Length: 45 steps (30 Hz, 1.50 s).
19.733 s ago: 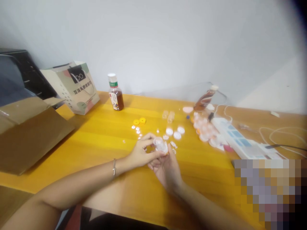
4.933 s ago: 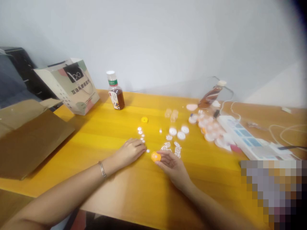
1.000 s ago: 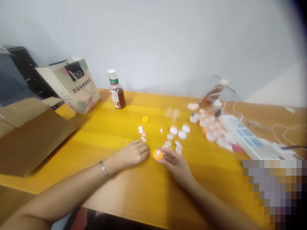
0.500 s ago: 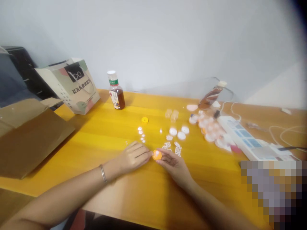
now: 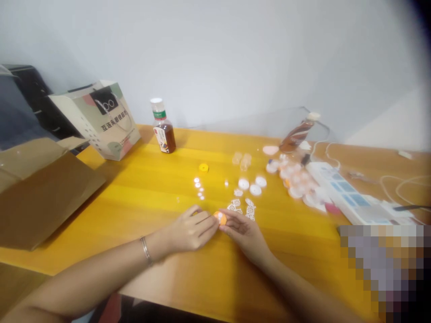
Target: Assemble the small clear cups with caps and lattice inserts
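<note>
A small round orange piece (image 5: 221, 218) with something white at its middle is pinched in the fingers of my right hand (image 5: 247, 235). My left hand (image 5: 195, 229) is closed, its fingertips bent against the left side of that piece; what they pinch is hidden. Just beyond my right hand lie flat white openwork pieces (image 5: 249, 209). Farther back are white discs (image 5: 255, 190) and a short row of tiny white parts (image 5: 197, 185). A yellow ring-shaped disc (image 5: 204, 168) sits behind that row, with clear pieces (image 5: 245, 160) to its right.
On the left stand an open cardboard box (image 5: 50, 197) and a paper bag (image 5: 116, 125). A dark drink bottle (image 5: 164, 134) stands near the wall; another bottle (image 5: 296, 134) leans at back right. Round pale and orange pieces (image 5: 296, 179) cluster beside a white-and-blue box (image 5: 340, 188) and cables (image 5: 404, 184).
My left hand has moved slightly right and its fingertips now overlap the left edge of the orange piece. My right hand keeps its hold, nearly still.
</note>
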### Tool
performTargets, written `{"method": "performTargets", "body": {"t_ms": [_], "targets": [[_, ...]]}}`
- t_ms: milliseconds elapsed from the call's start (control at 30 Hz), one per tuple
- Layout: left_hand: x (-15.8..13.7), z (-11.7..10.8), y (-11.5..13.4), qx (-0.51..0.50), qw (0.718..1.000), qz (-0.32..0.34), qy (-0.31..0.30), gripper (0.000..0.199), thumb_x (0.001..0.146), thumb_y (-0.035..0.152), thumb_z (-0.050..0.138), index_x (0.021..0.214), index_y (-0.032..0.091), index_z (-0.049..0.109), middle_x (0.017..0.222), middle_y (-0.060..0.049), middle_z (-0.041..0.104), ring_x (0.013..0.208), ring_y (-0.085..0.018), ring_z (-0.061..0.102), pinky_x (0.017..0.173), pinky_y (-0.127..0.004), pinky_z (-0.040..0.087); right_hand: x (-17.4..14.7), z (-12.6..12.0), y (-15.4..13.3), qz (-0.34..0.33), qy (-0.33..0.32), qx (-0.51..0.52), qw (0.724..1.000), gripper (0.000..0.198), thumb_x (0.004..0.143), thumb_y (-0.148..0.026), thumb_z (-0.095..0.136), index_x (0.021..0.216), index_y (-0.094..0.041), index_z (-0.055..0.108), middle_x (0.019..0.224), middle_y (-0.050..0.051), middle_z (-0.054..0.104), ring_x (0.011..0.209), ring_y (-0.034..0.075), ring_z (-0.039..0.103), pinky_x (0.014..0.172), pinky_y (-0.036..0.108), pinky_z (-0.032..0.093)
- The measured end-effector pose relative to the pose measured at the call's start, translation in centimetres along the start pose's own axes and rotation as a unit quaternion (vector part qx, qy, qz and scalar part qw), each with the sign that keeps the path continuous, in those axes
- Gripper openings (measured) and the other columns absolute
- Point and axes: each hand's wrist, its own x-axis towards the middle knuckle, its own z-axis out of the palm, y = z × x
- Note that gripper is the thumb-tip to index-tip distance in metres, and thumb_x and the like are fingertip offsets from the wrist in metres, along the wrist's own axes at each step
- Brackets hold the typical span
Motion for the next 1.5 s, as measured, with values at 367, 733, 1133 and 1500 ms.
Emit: {"method": "performTargets", "body": {"t_ms": [367,733,1133,1500], "targets": [[0.2,-0.1,0.2,0.005,1.000,0.005,-0.010,0.014,0.086,0.011,0.043,0.093,0.011,0.056,0.092,-0.009,0.062,0.087,-0.017,0.054,0.067,-0.031,0.040,-0.1,0.0,0.0,0.009,-0.009,0.017,1.000,0.033,0.063,-0.025,0.071,0.095,-0.022,0.064,0.086,0.001,0.068,0.076,0.013,0.061,0.081,0.031,0.049],[0.2,-0.3,0.2,0.002,1.000,0.011,-0.020,0.016,0.086,0.011,0.044,0.098,0.009,0.055,0.094,-0.008,0.062,0.088,-0.017,0.055,0.068,-0.031,0.041,-0.1,0.0,-0.1,0.012,-0.008,0.021,1.000,0.033,0.062,-0.024,0.071,0.094,-0.023,0.064,0.084,0.001,0.068,0.074,0.012,0.061,0.081,0.030,0.049],[-0.4,-0.8,-0.2,-0.149,0.985,-0.084,0.023,0.026,0.086,0.010,0.042,0.110,0.014,0.052,0.096,-0.009,0.062,0.088,-0.016,0.054,0.071,-0.030,0.046,-0.2,0.0,-0.3,0.001,0.004,0.001,1.000,0.031,0.063,-0.023,0.071,0.094,-0.023,0.065,0.082,0.000,0.068,0.073,0.012,0.061,0.079,0.028,0.050],[0.7,0.1,0.4,-0.372,0.860,-0.342,0.077,0.015,0.082,0.022,0.051,0.094,0.016,0.056,0.085,-0.005,0.058,0.076,-0.012,0.054,0.068,-0.026,0.045,-0.3,0.2,-0.1,-0.039,0.010,-0.011,0.999,0.030,0.065,-0.023,0.069,0.095,-0.023,0.063,0.084,0.001,0.066,0.075,0.012,0.062,0.076,0.027,0.051]]}}
